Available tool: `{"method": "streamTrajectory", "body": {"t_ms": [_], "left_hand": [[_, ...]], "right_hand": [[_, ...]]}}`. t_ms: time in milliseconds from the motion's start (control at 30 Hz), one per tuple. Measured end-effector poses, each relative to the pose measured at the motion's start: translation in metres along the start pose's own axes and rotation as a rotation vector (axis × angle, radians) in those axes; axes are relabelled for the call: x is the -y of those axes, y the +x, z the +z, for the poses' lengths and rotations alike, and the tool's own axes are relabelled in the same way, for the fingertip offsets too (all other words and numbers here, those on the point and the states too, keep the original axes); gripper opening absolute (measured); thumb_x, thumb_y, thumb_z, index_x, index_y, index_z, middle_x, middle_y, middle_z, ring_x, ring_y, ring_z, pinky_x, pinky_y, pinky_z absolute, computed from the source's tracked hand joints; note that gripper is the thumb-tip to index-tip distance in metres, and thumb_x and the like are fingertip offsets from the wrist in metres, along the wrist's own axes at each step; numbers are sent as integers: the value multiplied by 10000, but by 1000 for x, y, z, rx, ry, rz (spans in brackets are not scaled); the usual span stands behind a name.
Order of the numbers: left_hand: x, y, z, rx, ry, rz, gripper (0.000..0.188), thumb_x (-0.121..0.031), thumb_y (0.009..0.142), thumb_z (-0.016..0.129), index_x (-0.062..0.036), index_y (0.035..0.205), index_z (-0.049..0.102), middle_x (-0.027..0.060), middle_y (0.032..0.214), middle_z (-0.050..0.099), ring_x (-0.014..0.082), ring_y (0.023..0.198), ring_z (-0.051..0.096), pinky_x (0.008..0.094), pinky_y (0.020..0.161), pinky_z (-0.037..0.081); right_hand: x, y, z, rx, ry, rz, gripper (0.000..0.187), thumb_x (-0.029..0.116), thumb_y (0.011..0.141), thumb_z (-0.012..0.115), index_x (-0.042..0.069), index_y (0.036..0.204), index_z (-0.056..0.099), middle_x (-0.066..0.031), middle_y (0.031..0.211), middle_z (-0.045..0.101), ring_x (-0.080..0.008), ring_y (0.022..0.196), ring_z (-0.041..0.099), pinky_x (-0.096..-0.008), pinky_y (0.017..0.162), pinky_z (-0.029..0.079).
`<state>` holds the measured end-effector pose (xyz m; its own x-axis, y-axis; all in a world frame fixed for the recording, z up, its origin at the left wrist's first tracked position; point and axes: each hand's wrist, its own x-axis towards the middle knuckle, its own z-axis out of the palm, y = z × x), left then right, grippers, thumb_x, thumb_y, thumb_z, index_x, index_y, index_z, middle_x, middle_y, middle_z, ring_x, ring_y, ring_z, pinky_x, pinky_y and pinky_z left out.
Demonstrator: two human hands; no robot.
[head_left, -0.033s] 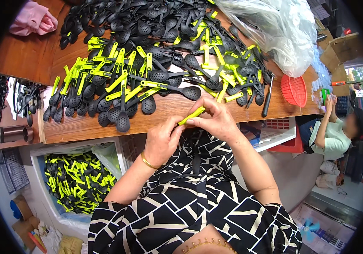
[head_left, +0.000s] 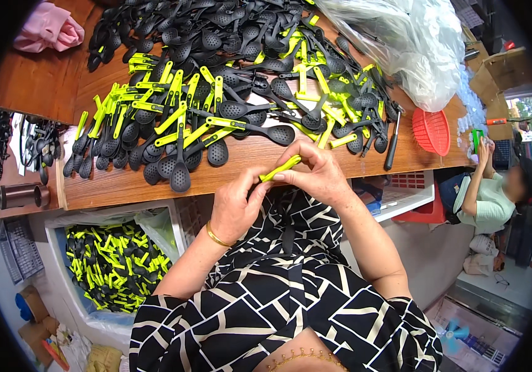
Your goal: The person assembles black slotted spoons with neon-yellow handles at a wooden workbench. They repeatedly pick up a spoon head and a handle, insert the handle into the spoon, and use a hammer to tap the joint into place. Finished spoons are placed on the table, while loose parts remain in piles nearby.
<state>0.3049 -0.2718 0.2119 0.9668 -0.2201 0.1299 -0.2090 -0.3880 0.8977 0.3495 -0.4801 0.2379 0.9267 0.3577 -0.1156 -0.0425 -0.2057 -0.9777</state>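
In front of my body, just off the table's near edge, a lime-green handle (head_left: 283,167) is held slantwise between both hands. My left hand (head_left: 235,201) pinches its lower end between thumb and fingers. Thumb and bent forefinger of my right hand (head_left: 320,177) grip its upper end. Whether a black part is folded inside it, I cannot tell. Just beyond lie black perforated spoons with lime handles (head_left: 176,127), spread across the table in overlapping rows. One black spoon (head_left: 180,177) points toward me near the edge.
The wooden table (head_left: 117,193) carries a heap of black spoons (head_left: 216,37), a hammer-like tool (head_left: 392,142), a red basket (head_left: 431,133), clear plastic bags (head_left: 415,49) and pink cloth (head_left: 49,28). Below left stands a crate (head_left: 70,291) full of lime-and-black pieces. Another person (head_left: 489,192) works at right.
My left fingertips have shifted slightly, and a bit more of the handle's lower end shows. My right hand stays in place.
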Motion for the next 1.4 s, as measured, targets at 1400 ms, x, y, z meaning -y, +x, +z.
{"method": "streamTrajectory", "body": {"t_ms": [1400], "left_hand": [[13, -33, 24, 137, -838, -759, 343, -174, 1034, 597, 47, 1295, 611, 54, 889, 710, 67, 657, 597, 189, 632, 486]], "right_hand": [[-85, -76, -243, -735, -903, 460, 343, 257, 900, 711, 15, 1141, 677, -178, 994, 710, -317, 866, 705, -419, 792, 556]]}}
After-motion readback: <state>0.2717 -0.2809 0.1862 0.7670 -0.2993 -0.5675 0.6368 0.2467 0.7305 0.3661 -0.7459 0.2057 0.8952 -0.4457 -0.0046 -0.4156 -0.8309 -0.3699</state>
